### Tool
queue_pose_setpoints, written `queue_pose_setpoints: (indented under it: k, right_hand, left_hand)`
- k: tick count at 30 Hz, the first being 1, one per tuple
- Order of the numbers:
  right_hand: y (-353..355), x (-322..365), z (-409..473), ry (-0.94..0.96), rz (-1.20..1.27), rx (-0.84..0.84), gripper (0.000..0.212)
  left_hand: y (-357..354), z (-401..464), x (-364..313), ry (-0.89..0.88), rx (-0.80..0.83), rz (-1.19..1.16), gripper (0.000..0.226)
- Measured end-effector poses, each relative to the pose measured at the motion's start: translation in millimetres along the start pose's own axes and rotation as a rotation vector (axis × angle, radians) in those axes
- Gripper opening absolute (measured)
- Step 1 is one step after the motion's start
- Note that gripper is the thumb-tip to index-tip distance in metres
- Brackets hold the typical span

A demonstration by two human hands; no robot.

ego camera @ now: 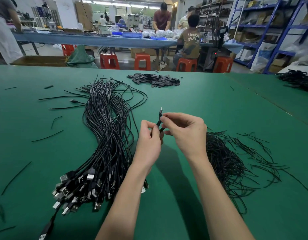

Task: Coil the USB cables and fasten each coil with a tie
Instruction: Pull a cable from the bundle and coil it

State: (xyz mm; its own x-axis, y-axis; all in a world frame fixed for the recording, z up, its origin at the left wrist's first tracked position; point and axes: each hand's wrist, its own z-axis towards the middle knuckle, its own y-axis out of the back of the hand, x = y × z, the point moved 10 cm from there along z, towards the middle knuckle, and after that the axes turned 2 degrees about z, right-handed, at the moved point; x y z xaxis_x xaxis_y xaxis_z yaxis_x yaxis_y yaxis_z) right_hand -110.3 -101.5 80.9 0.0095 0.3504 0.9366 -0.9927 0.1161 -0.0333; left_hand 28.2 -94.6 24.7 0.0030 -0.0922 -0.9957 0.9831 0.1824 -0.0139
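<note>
Between both hands, black silver-tipped cable (159, 118)

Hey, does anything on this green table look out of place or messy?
Mostly tidy piles, but single black ties lie scattered across the table's left side, away from the tie heap on the right. One USB cable has also strayed from the cable bundle toward the near edge.
</note>
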Motion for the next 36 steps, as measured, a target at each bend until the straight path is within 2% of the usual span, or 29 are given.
queue_pose_setpoints:
  k: [8,11,15,24,29,33,36]
  right_hand:
    - [-8,-11,-2,-0.104,-0.055,0.133,0.007]
    - [-4,-12,-2,-0.121,-0.060,0.101,0.004]
    - [-4,-14,-2,-0.172,-0.048,0.103,0.004]
    - [-16,-43,-16,-0.497,0.223,0.260,0.006]
    - [-12,-49,-17,-0.557,0.221,0.207,0.015]
    - [4,-50,-10,-0.489,0.013,0.088,0.016]
    - [3,-56,-13,-0.554,0.037,0.103,0.019]
  left_hand:
    - [-1,4,2,0.009,0.034,-0.019,0.018]
    - [-3,5,0,0.045,0.064,-0.080,0.023]
    - [-1,4,-3,0.013,0.045,-0.012,0.029]
    - [9,2,5,0.133,-0.058,-0.265,0.014]
    - [8,2,6,0.143,-0.082,-0.317,0.010]
    - [13,1,3,0.108,-0.115,-0.308,0.010]
    - [14,2,-2,0.068,-0.090,-0.290,0.014]
